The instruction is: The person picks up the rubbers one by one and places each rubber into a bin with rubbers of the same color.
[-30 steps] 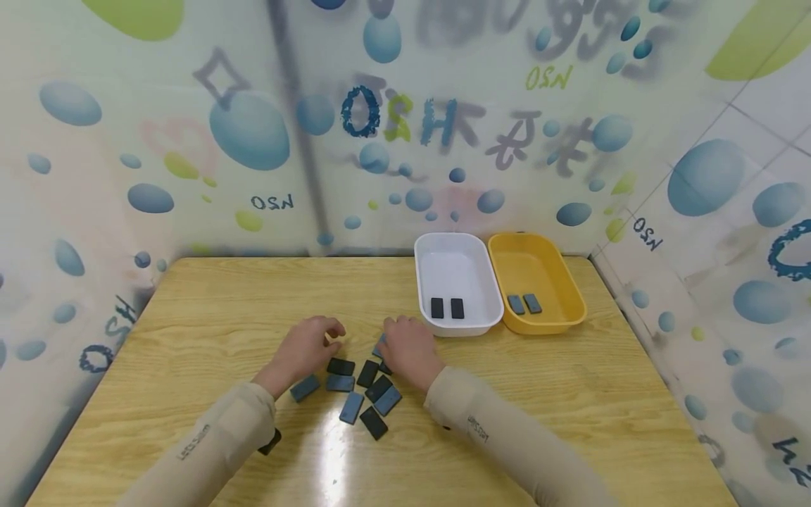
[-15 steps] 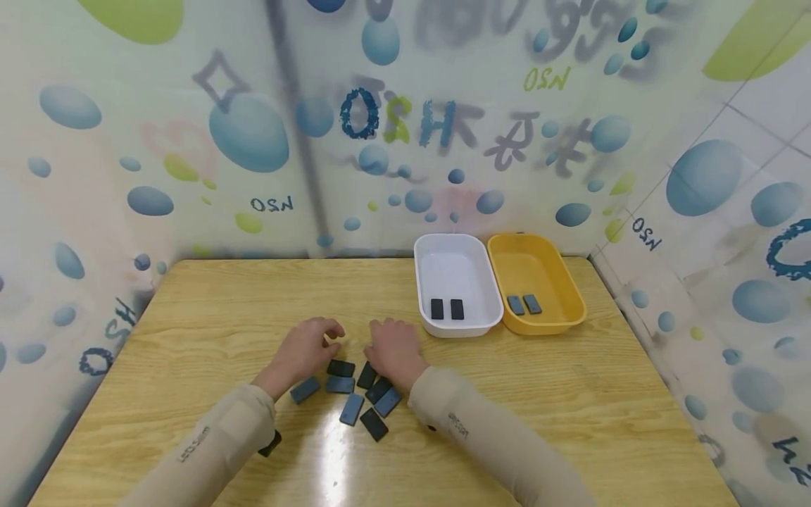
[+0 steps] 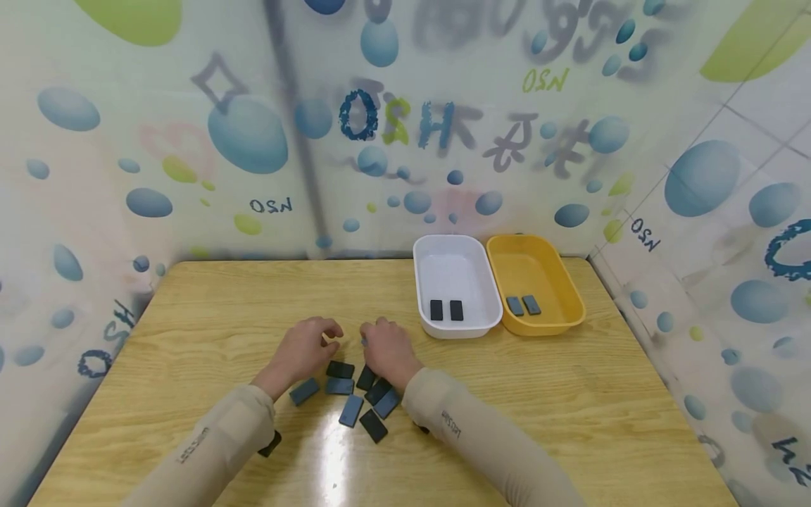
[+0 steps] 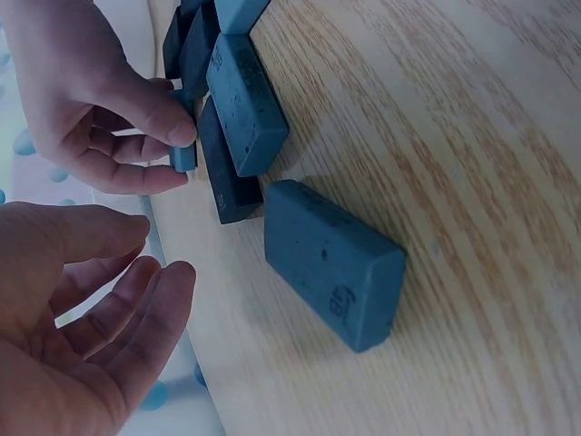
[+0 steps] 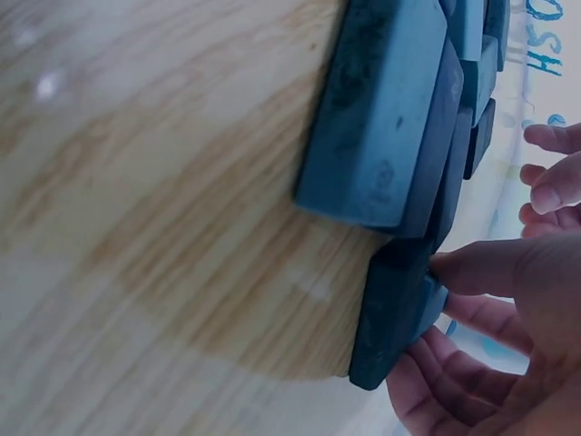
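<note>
My right hand (image 3: 389, 352) pinches a small blue rectangular block (image 4: 184, 153) between thumb and fingers, at the far side of a loose cluster. In the right wrist view a black block (image 5: 388, 318) lies right beside the held blue block (image 5: 430, 305). My left hand (image 3: 304, 348) hovers left of it, fingers loosely bent and holding nothing. Near the left fingertips lie a black block (image 3: 340, 370) and a blue block (image 3: 340, 386). Another blue block (image 4: 331, 263) sits alone on the wood in the left wrist view. The right hand partly covers some cluster blocks.
A white tray (image 3: 451, 332) holds two black blocks, and a yellow tray (image 3: 545, 328) beside it holds two blue ones. Both stand at the table's back right. Another black block (image 3: 270, 444) is partly under the left sleeve. A patterned wall (image 3: 253, 232) borders the table (image 3: 222, 303).
My right hand has shifted left, away from the white tray, and the blue block at its fingers has moved with it. The left hand has stayed in place.
</note>
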The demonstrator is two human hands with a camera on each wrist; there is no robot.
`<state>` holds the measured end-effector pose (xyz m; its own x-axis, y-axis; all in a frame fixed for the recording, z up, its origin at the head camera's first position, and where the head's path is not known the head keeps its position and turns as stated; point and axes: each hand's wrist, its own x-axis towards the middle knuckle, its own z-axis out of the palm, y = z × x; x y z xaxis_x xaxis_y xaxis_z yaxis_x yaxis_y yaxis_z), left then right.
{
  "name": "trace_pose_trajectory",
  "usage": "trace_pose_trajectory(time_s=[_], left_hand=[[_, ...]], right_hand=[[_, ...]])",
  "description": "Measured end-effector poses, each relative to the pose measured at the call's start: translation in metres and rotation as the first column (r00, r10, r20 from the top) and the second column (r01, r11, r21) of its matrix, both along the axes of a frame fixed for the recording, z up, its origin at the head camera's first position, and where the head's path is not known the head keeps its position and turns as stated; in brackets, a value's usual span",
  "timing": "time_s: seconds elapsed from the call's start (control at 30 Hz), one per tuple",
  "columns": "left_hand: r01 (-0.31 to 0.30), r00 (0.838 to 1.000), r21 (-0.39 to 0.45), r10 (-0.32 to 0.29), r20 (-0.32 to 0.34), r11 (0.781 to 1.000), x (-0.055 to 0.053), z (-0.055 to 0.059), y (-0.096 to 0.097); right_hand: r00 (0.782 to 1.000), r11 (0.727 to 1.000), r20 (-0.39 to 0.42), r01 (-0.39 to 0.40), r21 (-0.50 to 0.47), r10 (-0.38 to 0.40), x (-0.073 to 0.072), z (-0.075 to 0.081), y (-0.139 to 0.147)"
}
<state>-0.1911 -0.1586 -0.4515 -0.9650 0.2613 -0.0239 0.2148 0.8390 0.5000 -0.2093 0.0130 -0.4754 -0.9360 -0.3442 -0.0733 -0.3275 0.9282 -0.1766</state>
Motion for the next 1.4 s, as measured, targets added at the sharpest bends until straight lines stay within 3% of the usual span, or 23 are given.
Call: trace_pose_trajectory(time_s=[0.27, 0.6, 0.97, 1.4], left_hand=[[0.003, 1.000, 0.001, -0.003, -0.010, 1.000, 0.000, 0.000, 0.001], [0.005, 1.000, 0.011, -0.005, -0.008, 1.000, 0.000, 0.000, 0.001], [0.024, 1.000, 0.021, -0.024, -0.015, 0.999, -0.001, -0.002, 0.006], [0.016, 1.000, 0.036, -0.017, 0.020, 0.999, 0.000, -0.002, 0.012]], right_hand=[[1.000, 0.996, 0.010, 0.004, -0.090, -0.003, -0.004, 0.006, 0.006], [1.000, 0.998, 0.019, -0.006, -0.060, 0.007, -0.004, 0.022, 0.016], [1.000, 0.998, 0.009, 0.003, -0.064, -0.003, 0.004, 0.034, 0.029], [0.997, 0.989, -0.053, -0.056, -0.138, 0.049, 0.023, 0.044, 0.054]])
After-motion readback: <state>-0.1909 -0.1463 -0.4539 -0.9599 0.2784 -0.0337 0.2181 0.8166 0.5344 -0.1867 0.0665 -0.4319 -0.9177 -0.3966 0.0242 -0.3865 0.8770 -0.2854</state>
